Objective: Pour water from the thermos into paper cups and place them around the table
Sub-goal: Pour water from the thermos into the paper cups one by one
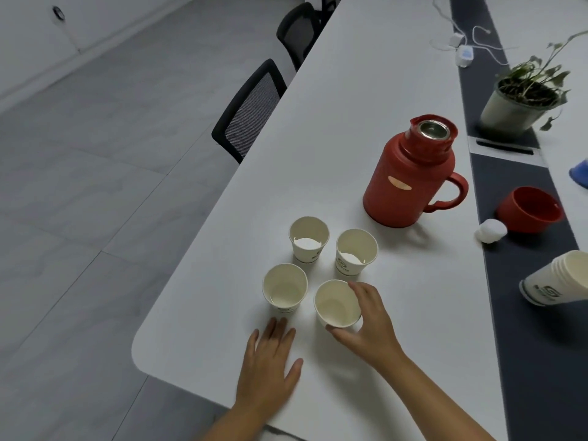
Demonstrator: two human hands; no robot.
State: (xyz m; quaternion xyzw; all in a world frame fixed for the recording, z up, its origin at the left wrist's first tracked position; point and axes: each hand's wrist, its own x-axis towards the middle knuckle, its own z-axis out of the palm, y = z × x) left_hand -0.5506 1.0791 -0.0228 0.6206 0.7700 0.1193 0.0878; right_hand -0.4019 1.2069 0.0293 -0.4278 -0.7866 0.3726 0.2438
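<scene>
Your left hand (269,361) lies flat with its fingers straight, palm on the desk (350,106) near its rounded front corner, holding nothing. Your right hand (370,319) curls round the nearest paper cup (337,303), thumb under its near side and fingers up by the far rim.

That cup is thin paper, so it will dent if you squeeze; hold it low on the wall, lightly, and keep it level. Just left of it stands a second cup (284,288), and behind the pair two more cups (308,238) that show a white patch inside, possibly water, though the glare makes that hard to judge.

Farther in, toward the desk's dark middle strip (525,361), the red thermos (410,173) stands upright and uncapped, handle turned right. Expect it to be heavy and rigid; take it by the handle. Its red lid (529,210) and a white stopper (490,230) lie on the strip beside it.
</scene>
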